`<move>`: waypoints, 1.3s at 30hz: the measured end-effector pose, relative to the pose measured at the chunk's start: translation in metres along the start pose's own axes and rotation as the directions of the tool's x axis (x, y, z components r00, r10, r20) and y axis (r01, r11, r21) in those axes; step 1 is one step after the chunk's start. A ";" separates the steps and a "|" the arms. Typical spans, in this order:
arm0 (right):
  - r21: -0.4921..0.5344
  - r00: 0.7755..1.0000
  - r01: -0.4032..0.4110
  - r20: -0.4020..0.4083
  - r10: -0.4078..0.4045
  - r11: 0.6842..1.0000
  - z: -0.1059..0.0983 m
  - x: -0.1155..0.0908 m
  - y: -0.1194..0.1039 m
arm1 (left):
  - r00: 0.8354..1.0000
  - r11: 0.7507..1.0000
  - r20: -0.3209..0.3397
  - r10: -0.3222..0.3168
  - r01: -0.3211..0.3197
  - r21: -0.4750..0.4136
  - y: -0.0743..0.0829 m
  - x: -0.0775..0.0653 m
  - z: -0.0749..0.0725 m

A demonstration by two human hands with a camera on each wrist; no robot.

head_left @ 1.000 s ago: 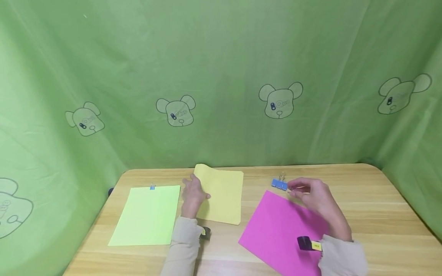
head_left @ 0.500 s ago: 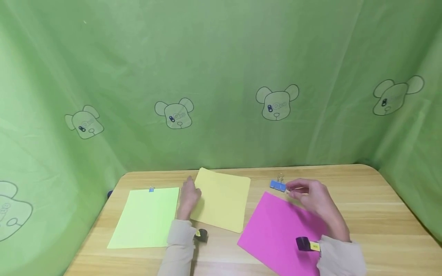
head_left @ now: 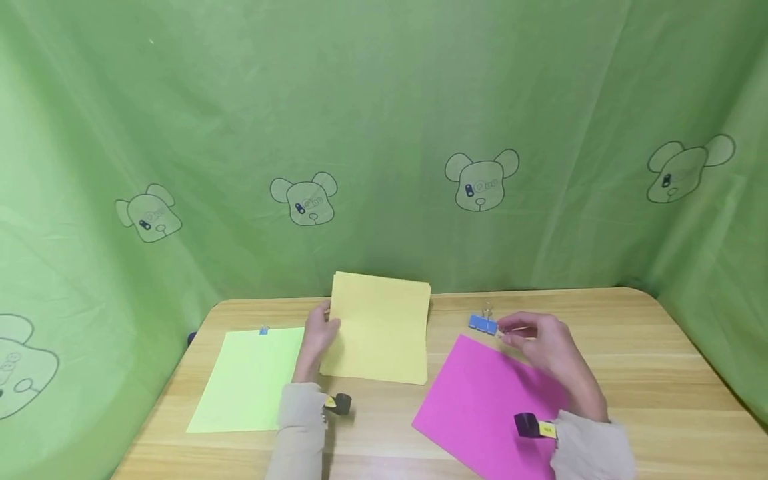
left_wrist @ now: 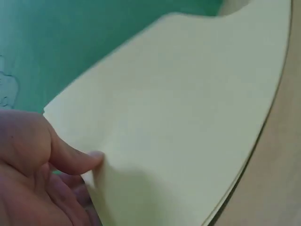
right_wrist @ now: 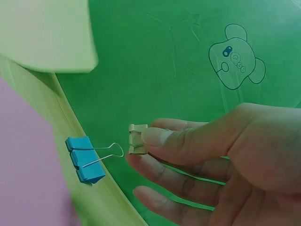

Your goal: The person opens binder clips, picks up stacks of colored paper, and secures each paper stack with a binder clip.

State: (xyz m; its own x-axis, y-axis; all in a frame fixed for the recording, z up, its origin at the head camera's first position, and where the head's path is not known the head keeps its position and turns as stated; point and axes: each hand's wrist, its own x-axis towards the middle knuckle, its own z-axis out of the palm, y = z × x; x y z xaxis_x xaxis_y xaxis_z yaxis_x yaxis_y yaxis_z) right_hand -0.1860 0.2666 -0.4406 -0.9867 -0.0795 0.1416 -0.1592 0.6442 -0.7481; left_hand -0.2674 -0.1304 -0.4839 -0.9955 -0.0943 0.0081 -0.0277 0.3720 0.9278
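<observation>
My left hand (head_left: 318, 333) pinches the left edge of a thin stack of yellow paper (head_left: 379, 330), thumb on top and fingers behind. In the left wrist view the stack (left_wrist: 183, 103) bends, its far edge raised and more than one sheet showing along the side. My right hand (head_left: 543, 340) holds a small pale yellow binder clip (right_wrist: 137, 140) between thumb and fingers, above the far corner of the magenta paper (head_left: 480, 400). Just left of those fingertips a larger blue binder clip (head_left: 483, 325) sits on the table, one wire handle sticking up.
Light green paper (head_left: 246, 387) lies at the left, a small blue binder clip (head_left: 264, 330) on its top edge. The wooden table (head_left: 666, 373) ends at a green curtain (head_left: 390, 100) printed with bear heads. The magenta paper lies at an angle under my right forearm.
My left hand has shifted left and taken the yellow stack by its left edge; the stack has turned straighter and its far side has risen. My right hand stays with the pale yellow binder clip.
</observation>
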 end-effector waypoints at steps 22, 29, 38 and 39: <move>-0.002 1.000 -0.014 0.001 0.014 1.000 0.001 -0.002 0.004 | 0.987 0.903 -0.025 0.160 -0.157 -0.400 -0.002 0.007 -0.014; -0.012 1.000 -0.003 -0.003 0.003 1.000 0.001 -0.001 0.003 | 0.967 0.922 0.019 0.255 -0.236 -0.307 -0.002 0.008 -0.010; -0.004 1.000 0.000 0.003 0.000 1.000 0.003 0.002 -0.001 | 0.984 0.936 -0.018 0.179 -0.176 -0.305 -0.001 0.004 -0.009; -0.001 1.000 -0.004 0.004 0.004 1.000 0.003 0.002 -0.002 | 0.984 0.933 -0.041 0.175 -0.179 -0.313 0.000 0.004 -0.010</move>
State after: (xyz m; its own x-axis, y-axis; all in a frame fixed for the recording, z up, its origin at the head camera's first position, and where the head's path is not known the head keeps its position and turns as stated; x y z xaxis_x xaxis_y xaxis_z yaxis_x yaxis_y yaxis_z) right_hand -0.1882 0.2634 -0.4408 -0.9875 -0.0795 0.1363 -0.1552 0.6451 -0.7482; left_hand -0.2704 -0.1399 -0.4804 -0.9804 -0.0655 0.1856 0.1806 0.0747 0.9807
